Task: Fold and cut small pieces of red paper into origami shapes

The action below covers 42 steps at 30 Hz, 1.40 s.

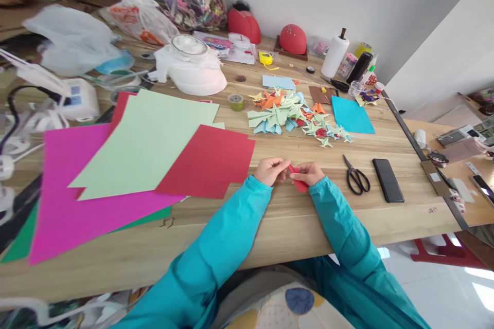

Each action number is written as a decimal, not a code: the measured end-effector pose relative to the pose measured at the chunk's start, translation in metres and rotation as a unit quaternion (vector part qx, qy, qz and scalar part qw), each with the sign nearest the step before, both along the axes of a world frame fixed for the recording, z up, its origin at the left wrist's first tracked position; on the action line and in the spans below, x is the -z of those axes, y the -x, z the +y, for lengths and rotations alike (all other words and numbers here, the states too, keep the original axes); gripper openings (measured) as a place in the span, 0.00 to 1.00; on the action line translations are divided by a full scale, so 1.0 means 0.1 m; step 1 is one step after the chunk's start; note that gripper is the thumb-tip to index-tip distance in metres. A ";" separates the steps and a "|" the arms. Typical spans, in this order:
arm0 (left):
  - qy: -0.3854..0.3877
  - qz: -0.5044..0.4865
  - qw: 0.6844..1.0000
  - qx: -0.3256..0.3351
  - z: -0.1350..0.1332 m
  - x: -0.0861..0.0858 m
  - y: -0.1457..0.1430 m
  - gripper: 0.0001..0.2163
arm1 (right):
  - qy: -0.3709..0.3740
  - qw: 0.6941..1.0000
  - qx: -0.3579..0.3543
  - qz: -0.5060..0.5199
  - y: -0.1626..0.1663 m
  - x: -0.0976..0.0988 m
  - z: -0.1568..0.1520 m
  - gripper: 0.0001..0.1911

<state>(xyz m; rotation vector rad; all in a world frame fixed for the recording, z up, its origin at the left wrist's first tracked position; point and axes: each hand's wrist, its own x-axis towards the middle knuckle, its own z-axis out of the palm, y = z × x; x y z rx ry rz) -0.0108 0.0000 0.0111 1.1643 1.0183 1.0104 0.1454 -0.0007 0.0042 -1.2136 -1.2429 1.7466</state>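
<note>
Between my two hands is a small folded piece of red paper (300, 185). My left hand (271, 169) pinches its upper tip with closed fingers. Closed around the body of the same piece is my right hand (310, 172). Left of my hands lie red paper sheets (208, 162) on top of pale green sheets (150, 139), with a large magenta sheet (73, 205) underneath. Beyond my hands is a heap of folded paper shapes (278, 115) in green, orange, blue and red. Black-handled scissors (357, 177) rest to the right.
A black phone (388, 180) lies right of the scissors. A turquoise sheet (352, 114) and a roll of tape (235, 102) are farther back. White foam-like shapes (196, 72), a yellow tape measure (266, 58) and a white paper roll (335, 56) stand toward the wall.
</note>
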 end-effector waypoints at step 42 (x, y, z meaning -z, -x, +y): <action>-0.047 -0.030 0.998 -0.038 0.01 0.08 -0.04 0.14 | 0.030 1.000 -0.006 0.002 -0.02 -0.08 0.00 0.18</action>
